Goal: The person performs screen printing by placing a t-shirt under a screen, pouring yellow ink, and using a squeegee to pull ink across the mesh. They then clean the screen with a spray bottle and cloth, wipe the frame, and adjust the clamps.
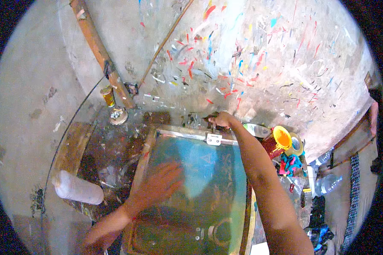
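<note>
Two hands are on a printing screen (200, 178) in the middle of the frame. The left hand (159, 185) lies flat and open on the blue mesh, blurred, and the right hand (219, 120) is closed on the top edge by a white hinge (213, 139). I think the work is midway: the screen is down, and a red jug (277, 142) waits at the right.

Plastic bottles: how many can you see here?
2: a white bottle lying left of the screen frame, a clear bottle among clutter at right. Others may be hidden.
</note>
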### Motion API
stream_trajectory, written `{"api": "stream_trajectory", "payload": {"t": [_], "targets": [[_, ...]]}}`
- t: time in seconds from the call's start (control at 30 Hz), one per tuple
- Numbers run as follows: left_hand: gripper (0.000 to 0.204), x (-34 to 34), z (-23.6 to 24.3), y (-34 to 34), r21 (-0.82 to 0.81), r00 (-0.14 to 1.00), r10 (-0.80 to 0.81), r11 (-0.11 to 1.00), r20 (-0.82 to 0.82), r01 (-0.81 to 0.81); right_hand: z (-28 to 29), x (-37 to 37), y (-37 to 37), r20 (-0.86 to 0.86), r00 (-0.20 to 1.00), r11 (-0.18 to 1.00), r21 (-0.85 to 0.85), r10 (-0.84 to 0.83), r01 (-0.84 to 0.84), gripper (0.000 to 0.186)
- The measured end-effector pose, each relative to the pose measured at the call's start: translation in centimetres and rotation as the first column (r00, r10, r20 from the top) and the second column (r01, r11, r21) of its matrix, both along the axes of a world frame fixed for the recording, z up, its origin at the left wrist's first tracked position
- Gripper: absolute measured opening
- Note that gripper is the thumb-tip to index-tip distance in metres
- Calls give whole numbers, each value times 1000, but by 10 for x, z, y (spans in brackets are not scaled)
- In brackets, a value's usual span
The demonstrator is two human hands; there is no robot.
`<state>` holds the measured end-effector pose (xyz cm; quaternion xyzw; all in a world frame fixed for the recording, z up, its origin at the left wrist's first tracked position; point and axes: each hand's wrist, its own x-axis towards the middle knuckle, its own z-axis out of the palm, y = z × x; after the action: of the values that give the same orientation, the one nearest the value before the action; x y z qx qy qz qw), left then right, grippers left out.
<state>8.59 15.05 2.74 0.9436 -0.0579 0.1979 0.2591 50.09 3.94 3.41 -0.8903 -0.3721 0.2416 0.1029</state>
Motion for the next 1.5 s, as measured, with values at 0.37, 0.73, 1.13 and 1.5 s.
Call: {"api": "stream_trajectory", "payload": {"t": [0.37,0.73,1.13,1.5], "targets": [[16,-263,-27,4,-179,418,891,388,-178,-904,-8,-55,63,626,776,910,-270,-82,314,37],[18,-245,-84,9,-66,486,868,493,100,-867,32,-53,22,321,941,963,-201,-109,180,65],[20,-239,-89,13,-18,471,870,479,146,-878,6,-84,78,655,750,836,-361,-89,414,51],[17,-245,-100,12,15,487,822,506,296,-862,38,-16,-2,-88,991,995,-36,-100,97,56]]}}
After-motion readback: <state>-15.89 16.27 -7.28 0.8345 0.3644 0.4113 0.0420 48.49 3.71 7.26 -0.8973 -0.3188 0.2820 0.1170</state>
